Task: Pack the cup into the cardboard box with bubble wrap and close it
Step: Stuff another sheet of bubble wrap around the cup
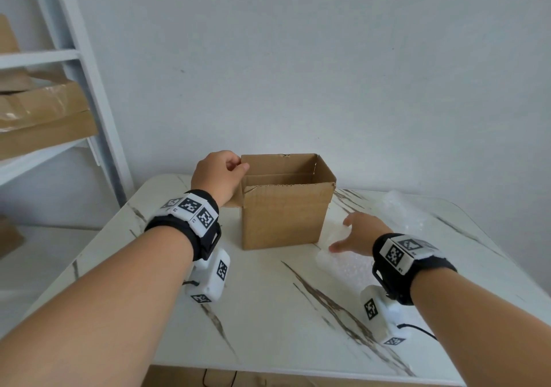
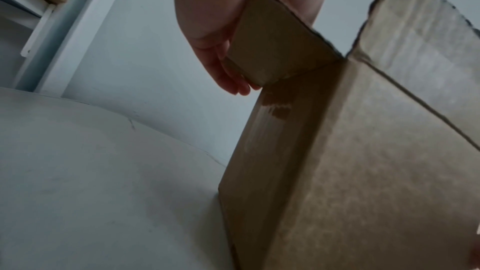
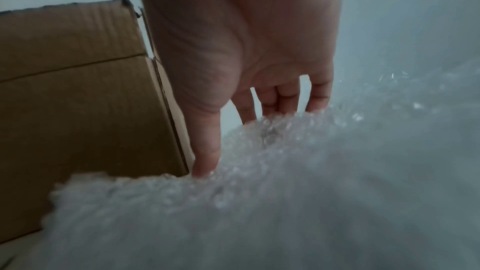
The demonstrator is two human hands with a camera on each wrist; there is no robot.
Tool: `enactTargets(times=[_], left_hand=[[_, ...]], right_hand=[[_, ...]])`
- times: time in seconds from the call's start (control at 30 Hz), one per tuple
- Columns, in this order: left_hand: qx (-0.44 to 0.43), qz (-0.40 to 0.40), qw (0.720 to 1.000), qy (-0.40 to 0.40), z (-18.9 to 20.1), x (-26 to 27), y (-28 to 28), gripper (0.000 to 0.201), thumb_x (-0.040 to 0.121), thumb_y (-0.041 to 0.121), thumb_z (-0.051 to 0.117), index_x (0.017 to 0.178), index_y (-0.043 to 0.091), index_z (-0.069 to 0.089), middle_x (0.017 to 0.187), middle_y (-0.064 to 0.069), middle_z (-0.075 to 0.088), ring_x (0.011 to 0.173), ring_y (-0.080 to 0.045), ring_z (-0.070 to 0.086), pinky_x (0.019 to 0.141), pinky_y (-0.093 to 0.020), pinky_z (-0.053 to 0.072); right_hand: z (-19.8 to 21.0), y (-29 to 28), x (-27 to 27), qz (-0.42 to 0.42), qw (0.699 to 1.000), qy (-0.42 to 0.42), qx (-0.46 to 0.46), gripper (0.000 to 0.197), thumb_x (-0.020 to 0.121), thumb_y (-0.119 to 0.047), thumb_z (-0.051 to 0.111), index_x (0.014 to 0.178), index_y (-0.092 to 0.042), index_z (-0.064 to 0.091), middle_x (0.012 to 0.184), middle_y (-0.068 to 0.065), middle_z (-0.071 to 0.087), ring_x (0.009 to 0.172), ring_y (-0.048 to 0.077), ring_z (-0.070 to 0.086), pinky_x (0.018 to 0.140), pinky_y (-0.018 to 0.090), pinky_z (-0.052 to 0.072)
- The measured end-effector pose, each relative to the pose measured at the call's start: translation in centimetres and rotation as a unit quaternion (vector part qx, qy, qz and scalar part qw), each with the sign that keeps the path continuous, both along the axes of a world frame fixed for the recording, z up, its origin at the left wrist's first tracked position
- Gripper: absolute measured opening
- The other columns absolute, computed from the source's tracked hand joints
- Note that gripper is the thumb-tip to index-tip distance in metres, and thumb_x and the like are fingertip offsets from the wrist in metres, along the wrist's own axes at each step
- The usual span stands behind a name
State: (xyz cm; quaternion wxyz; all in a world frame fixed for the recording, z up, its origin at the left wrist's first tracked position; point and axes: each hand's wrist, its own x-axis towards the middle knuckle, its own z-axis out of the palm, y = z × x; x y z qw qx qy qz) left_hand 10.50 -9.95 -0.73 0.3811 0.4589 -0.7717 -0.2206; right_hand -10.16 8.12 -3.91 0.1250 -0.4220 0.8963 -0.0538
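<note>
An open cardboard box stands upright near the far side of the white marble table. My left hand grips the box's left flap; the flap sits between palm and curled fingers. To the right of the box lies a sheet of bubble wrap. My right hand reaches down onto that sheet with straight, spread fingers. The thumb touches the bubble wrap beside the box wall. The fingertips are hidden behind a hump of wrap. No cup is visible.
A second, crumpled bundle of bubble wrap lies at the back right of the table. A white metal shelf with flat cardboard boxes stands to the left. A plain wall is close behind the box.
</note>
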Motion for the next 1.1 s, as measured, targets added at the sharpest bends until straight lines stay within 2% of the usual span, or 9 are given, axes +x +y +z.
enactTargets(times=[0.13, 0.2, 0.3, 0.43, 0.57, 0.77, 0.93, 1.0, 1.1], left_hand=[[-0.005, -0.003, 1.000, 0.005, 0.9, 0.2, 0.3, 0.021, 0.091, 0.032, 0.056, 0.097, 0.017, 0.071, 0.100, 0.002, 0.071, 0.099, -0.018, 0.063, 0.081, -0.026, 0.045], [-0.003, -0.006, 1.000, 0.012, 1.5, 0.5, 0.7, 0.020, 0.091, 0.030, 0.055, 0.098, 0.020, 0.071, 0.102, 0.003, 0.071, 0.100, -0.017, 0.063, 0.083, -0.027, 0.046], [0.001, -0.011, 1.000, 0.023, 2.5, 1.0, 1.6, 0.019, 0.091, 0.028, 0.054, 0.102, 0.022, 0.068, 0.103, 0.004, 0.069, 0.098, -0.015, 0.062, 0.085, -0.029, 0.048], [-0.020, -0.018, 0.999, 0.039, 4.1, 1.9, 2.8, 0.020, 0.091, 0.026, 0.056, 0.108, 0.023, 0.065, 0.112, 0.001, 0.065, 0.106, -0.015, 0.059, 0.086, -0.026, 0.043], [-0.055, -0.032, 0.994, 0.084, 6.5, 2.8, 4.8, 0.019, 0.089, 0.025, 0.058, 0.106, 0.020, 0.066, 0.112, -0.001, 0.065, 0.104, -0.015, 0.061, 0.086, -0.023, 0.043], [0.067, -0.147, 0.961, 0.223, 11.0, 3.1, 9.5, 0.042, 0.075, 0.054, 0.070, 0.101, 0.021, 0.068, 0.104, 0.003, 0.068, 0.096, -0.013, 0.065, 0.083, -0.029, 0.056], [0.264, -0.331, 0.900, 0.099, 12.2, 3.0, 12.2, 0.081, 0.059, 0.059, 0.070, 0.124, 0.011, 0.059, 0.124, -0.005, 0.063, 0.117, -0.019, 0.059, 0.098, -0.033, 0.049], [0.261, -0.336, 0.904, 0.040, 11.7, 2.5, 12.4, 0.062, 0.072, 0.040, 0.076, 0.121, 0.006, 0.062, 0.123, -0.009, 0.065, 0.113, -0.020, 0.062, 0.093, -0.030, 0.052], [0.224, -0.300, 0.926, 0.053, 10.7, 1.9, 11.8, 0.033, 0.079, 0.027, 0.076, 0.104, 0.006, 0.071, 0.111, -0.015, 0.071, 0.100, -0.025, 0.068, 0.096, -0.042, 0.053]], right_hand=[[0.5, 0.1, 0.2, 0.000, 1.000, 0.000, -0.019, 0.037, 0.074, -0.037, 0.076, 0.095, -0.011, 0.061, 0.091, 0.001, 0.060, 0.080, 0.016, 0.056, 0.067, 0.024, 0.045], [1.1, 0.2, 0.3, 0.011, 0.999, 0.001, -0.031, 0.022, 0.078, -0.029, 0.073, 0.082, -0.012, 0.059, 0.084, 0.000, 0.058, 0.078, 0.017, 0.055, 0.062, 0.022, 0.041], [2.7, 0.9, 0.9, 0.027, 0.996, -0.024, -0.076, 0.024, 0.079, -0.020, 0.070, 0.064, -0.016, 0.051, 0.071, -0.004, 0.053, 0.077, 0.018, 0.056, 0.057, 0.020, 0.038], [6.0, 2.4, 2.0, 0.019, 0.982, -0.090, -0.165, 0.036, 0.077, -0.011, 0.069, 0.053, -0.013, 0.043, 0.060, -0.002, 0.045, 0.059, 0.015, 0.045, 0.054, 0.021, 0.034], [9.6, 4.1, 2.8, 0.027, 0.938, -0.180, -0.295, 0.018, 0.074, -0.013, 0.068, 0.072, 0.005, 0.066, 0.070, 0.011, 0.061, 0.068, 0.020, 0.052, 0.064, 0.032, 0.043], [15.3, 6.3, 4.4, 0.042, 0.836, -0.310, -0.452, 0.011, 0.078, -0.006, 0.073, 0.088, -0.002, 0.071, 0.085, 0.008, 0.070, 0.080, 0.019, 0.067, 0.077, 0.031, 0.054], [17.5, 6.9, 5.5, 0.054, 0.766, -0.377, -0.518, 0.006, 0.080, -0.005, 0.070, 0.085, -0.008, 0.070, 0.093, 0.011, 0.070, 0.086, 0.021, 0.068, 0.079, 0.032, 0.055], [17.8, 6.8, 5.7, 0.060, 0.750, -0.393, -0.528, 0.008, 0.081, -0.007, 0.070, 0.088, -0.008, 0.069, 0.093, 0.011, 0.070, 0.087, 0.021, 0.068, 0.080, 0.033, 0.055], [17.7, 6.5, 5.9, 0.056, 0.737, -0.414, -0.531, 0.016, 0.084, -0.008, 0.068, 0.099, -0.004, 0.067, 0.095, 0.011, 0.072, 0.089, 0.022, 0.069, 0.082, 0.034, 0.057]])
